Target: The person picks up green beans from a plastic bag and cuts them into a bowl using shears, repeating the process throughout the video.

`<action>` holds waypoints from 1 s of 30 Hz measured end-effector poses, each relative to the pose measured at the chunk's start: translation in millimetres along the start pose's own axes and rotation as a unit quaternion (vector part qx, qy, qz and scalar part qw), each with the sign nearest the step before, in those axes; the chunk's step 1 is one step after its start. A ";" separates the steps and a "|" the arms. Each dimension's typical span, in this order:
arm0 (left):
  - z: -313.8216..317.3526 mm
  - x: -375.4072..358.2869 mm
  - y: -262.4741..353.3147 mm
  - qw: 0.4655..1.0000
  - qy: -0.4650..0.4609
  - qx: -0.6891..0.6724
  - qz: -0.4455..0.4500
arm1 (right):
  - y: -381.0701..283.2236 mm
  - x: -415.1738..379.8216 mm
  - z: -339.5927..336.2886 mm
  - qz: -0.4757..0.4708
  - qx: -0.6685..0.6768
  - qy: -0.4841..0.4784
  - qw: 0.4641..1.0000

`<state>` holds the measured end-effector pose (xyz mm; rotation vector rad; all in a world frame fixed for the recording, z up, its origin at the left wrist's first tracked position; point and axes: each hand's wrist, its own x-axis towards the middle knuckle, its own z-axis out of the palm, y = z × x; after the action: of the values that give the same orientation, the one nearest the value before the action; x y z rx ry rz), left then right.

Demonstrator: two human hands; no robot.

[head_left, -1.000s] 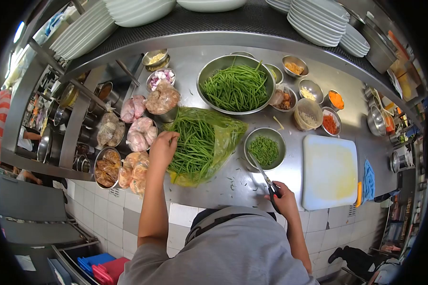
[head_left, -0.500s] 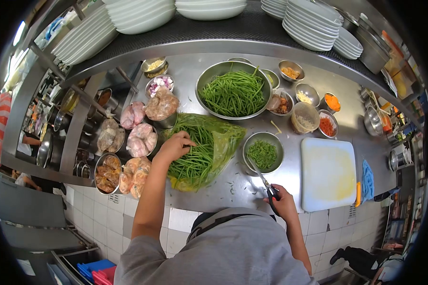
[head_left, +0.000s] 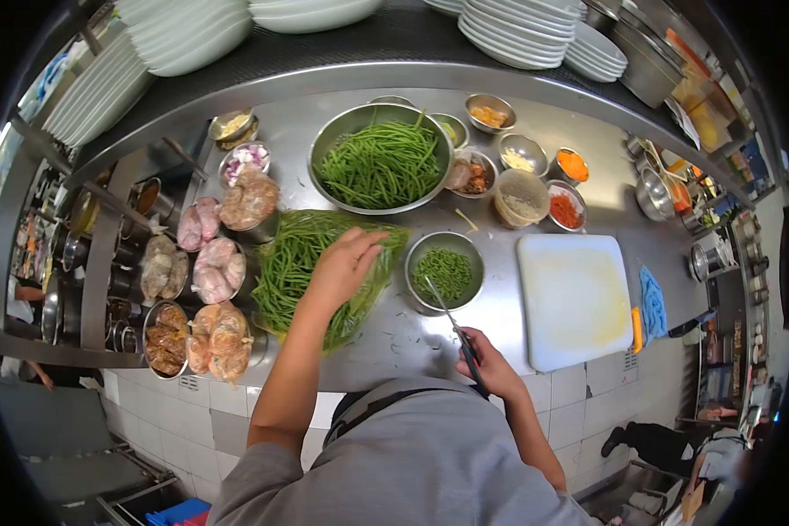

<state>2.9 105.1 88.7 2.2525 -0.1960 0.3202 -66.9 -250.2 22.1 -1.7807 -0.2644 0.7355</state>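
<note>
My left hand [head_left: 349,261] is over a clear greenish plastic bag [head_left: 393,241] of long green beans [head_left: 291,267]. Its fingers are stretched out toward the bag's right side, and nothing shows in them. In my right hand [head_left: 493,366] is a pair of scissors [head_left: 470,355] with dark handles. The blades point up and left, their tips over the rim of a steel bowl [head_left: 475,294] holding short cut green bean pieces [head_left: 444,272]. Behind the bag, a large steel bowl [head_left: 314,167] is heaped with whole green beans [head_left: 381,165].
A white cutting board [head_left: 572,302] lies on the right, with an orange handle [head_left: 637,330] and blue cloth [head_left: 652,302] beside it. Several bagged meats [head_left: 219,337] line the left. Small bowls of orange food [head_left: 572,167] stand behind. An overhead shelf [head_left: 394,77] carries plates.
My left hand has lifted and moved right across the bag, its fingers straightening. The scissors have shifted slightly within my right hand. The whole view has shifted sideways.
</note>
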 end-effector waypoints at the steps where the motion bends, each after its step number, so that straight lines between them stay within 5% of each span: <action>1: 13.4 1.0 0.1 0.999 -0.019 0.028 0.012 | 1.3 3.1 2.0 0.001 0.014 -0.009 1.000; 6: 37.9 -3.6 -45.4 0.993 -0.051 0.110 0.008 | 23.6 14.2 5.8 0.023 0.041 -0.005 0.999; 9: 13.4 -15.8 -44.7 0.994 -0.061 0.061 -0.074 | 18.1 8.1 3.2 0.063 0.052 -0.011 0.997; 12: -17.3 -25.2 -45.1 0.984 0.060 -0.116 -0.119 | 24.0 5.5 5.8 0.053 0.094 -0.016 0.994; 14: -35.4 -24.5 -44.5 0.933 0.211 -0.284 -0.064 | 24.4 7.2 9.1 0.050 0.104 -0.025 0.993; 18: -55.9 -21.5 -28.1 0.905 0.296 -0.297 -0.062 | 12.2 13.2 13.1 0.040 0.097 -0.036 0.994; 23: -43.5 -25.7 -78.1 0.926 0.256 -0.242 -0.132 | 20.0 14.6 7.9 0.019 0.072 -0.032 0.997; 25: -40.7 -30.3 -74.5 0.892 0.217 -0.319 -0.236 | 19.4 15.7 4.6 0.022 0.066 -0.031 0.997; 30: -40.4 -29.6 -66.6 0.867 0.270 -0.358 -0.218 | 24.2 9.9 2.3 0.043 0.082 -0.024 0.995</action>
<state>-15.5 179.8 56.7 1.3458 0.4272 0.5156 -65.0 -251.4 -4.0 -1.6291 -0.1555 0.8374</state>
